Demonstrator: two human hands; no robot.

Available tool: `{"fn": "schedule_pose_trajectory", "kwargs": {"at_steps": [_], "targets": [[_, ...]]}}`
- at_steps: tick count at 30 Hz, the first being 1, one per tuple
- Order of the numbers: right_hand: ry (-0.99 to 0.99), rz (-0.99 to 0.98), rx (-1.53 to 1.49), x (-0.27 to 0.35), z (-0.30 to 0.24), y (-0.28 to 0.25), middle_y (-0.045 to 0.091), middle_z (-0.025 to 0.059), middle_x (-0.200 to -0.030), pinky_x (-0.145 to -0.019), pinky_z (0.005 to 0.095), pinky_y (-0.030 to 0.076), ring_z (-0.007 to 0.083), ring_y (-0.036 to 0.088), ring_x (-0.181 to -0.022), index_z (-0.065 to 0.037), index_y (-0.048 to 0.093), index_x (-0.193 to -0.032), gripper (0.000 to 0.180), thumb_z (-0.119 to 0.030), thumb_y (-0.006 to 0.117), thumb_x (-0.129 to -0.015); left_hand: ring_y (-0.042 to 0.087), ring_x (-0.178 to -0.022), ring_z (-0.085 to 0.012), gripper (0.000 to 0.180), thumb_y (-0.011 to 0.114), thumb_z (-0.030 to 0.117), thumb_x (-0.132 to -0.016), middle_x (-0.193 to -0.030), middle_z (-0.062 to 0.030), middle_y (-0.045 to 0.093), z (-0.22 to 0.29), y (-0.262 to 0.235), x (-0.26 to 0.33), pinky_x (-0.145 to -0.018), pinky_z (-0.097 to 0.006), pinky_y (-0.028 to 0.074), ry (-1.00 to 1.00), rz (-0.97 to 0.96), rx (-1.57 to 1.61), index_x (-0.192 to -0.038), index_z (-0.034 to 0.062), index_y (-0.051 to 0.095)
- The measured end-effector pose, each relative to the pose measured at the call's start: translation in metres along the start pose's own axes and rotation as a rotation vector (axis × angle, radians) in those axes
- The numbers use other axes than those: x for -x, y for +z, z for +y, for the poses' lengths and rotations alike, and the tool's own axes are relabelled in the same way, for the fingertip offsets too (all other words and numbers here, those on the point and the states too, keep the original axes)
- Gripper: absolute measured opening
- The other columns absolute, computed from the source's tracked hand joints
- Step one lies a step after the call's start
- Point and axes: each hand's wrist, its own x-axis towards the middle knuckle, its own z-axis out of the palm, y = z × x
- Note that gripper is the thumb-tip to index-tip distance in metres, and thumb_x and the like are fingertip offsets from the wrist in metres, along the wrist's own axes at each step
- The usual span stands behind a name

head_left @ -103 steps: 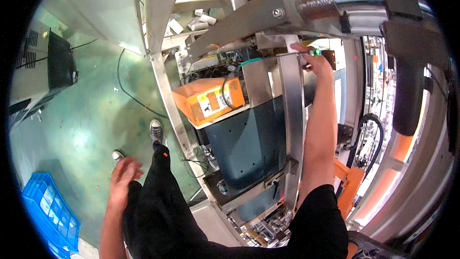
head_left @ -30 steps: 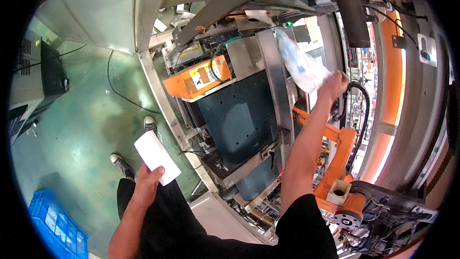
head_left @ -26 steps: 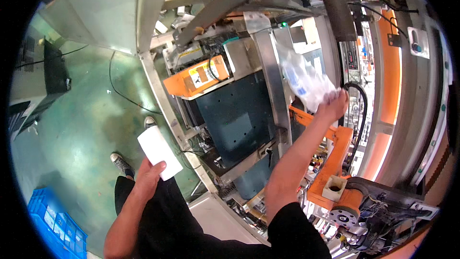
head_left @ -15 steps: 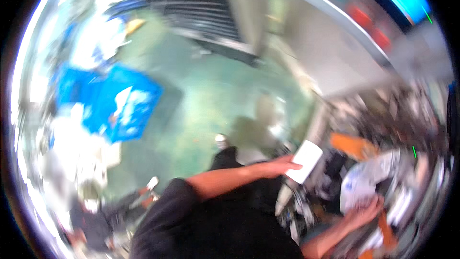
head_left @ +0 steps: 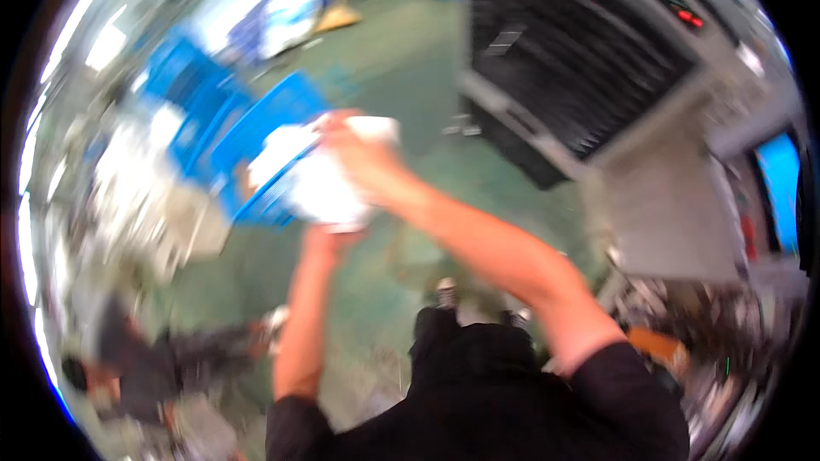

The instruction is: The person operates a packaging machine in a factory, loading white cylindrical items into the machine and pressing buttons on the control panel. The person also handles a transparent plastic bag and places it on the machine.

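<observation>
Both of my arms reach out to the left, over the near side of a blue plastic basket (head_left: 290, 101). My right hand (head_left: 359, 154) is closed on a white bundle (head_left: 329, 196), gripping it from above and to the right. At the bundle's near edge is my left hand (head_left: 333, 239), its fingers mostly hidden but bent against it. A smaller white piece (head_left: 376, 128) sticks out beyond my right hand. Motion smears the white things, and whether they are bags or packets cannot be made out. More white stuff (head_left: 278, 147) lies inside the basket.
Another blue basket (head_left: 184, 68) stands behind. A co-worker (head_left: 145, 376) in dark clothes is at lower left, near a pale heap (head_left: 137, 179). A machine with a black ribbed conveyor (head_left: 572, 43) stands at upper right. A cluttered pile with an orange piece (head_left: 658, 346) lies at right.
I have turned left, away from the pile at right. My left hand, with a white flat block, and my right hand, from a whitish plastic bag, have swung over to the blue basket.
</observation>
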Motion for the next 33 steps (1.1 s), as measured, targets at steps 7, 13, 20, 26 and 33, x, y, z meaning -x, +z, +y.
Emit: {"fn": "schedule_pose_trajectory", "kwargs": {"at_steps": [7, 13, 20, 26, 33], "targets": [[-0.429, -0.208, 0.410, 0.028, 0.038, 0.072, 0.056, 0.0118, -0.077, -0.060, 0.0384, 0.044, 0.0243, 0.056, -0.068, -0.003, 0.054, -0.091, 0.024, -0.026, 0.051, -0.087, 0.057, -0.078, -0.0148, 0.023, 0.060, 0.021, -0.082, -0.090, -0.0042, 0.061, 0.079, -0.161, -0.142, -0.069, -0.034, 0.046, 0.065, 0.502, -0.031, -0.100, 0.0070, 0.059], [0.079, -0.211, 0.657, 0.286, 0.176, -0.066, 0.059, 0.0159, -0.084, -0.067, 0.0437, 0.045, 0.0299, 0.058, -0.077, -0.006, 0.055, -0.099, 0.027, -0.027, 0.053, -0.083, 0.056, -0.074, -0.0139, 0.020, 0.057, 0.025, -0.085, -0.085, -0.0031, 0.059, -0.035, 0.005, -0.101, -0.066, -0.031, 0.046, -0.172, 0.088, -0.442, -0.096, 0.0075, 0.057], [0.998, 1.371, 0.590, 0.669, 0.097, -0.231, 0.061, 0.0237, -0.092, -0.071, 0.0486, 0.046, 0.0397, 0.059, -0.085, -0.003, 0.061, -0.091, 0.031, -0.029, 0.051, -0.078, 0.055, -0.069, -0.0129, 0.021, 0.053, 0.029, -0.089, -0.078, -0.0019, 0.058, -0.103, 0.223, -0.022, -0.062, -0.027, 0.045, -0.062, -0.898, -0.779, -0.090, 0.0081, 0.056], [0.557, 1.856, 0.283, 0.694, 0.099, -0.212, 0.062, 0.0187, -0.083, -0.073, 0.0402, 0.047, 0.0321, 0.060, -0.081, -0.002, 0.059, -0.088, 0.023, -0.023, 0.051, -0.082, 0.057, -0.069, -0.0161, 0.031, 0.056, 0.032, -0.086, -0.082, -0.0055, 0.059, -0.016, 0.421, 0.032, -0.062, -0.030, 0.046, -0.025, -0.819, -0.745, -0.103, 0.0062, 0.054], [0.846, 1.857, -0.032, 0.706, 0.210, -0.098, 0.063, 0.0173, -0.087, -0.074, 0.0415, 0.047, 0.0335, 0.060, -0.085, -0.006, 0.061, -0.090, 0.023, -0.026, 0.052, -0.081, 0.060, -0.076, -0.0153, 0.032, 0.058, 0.027, -0.088, -0.086, -0.0061, 0.063, -0.110, 0.455, 0.082, -0.068, -0.029, 0.047, -0.057, -1.200, -1.402, -0.109, 0.0040, 0.054]]}}
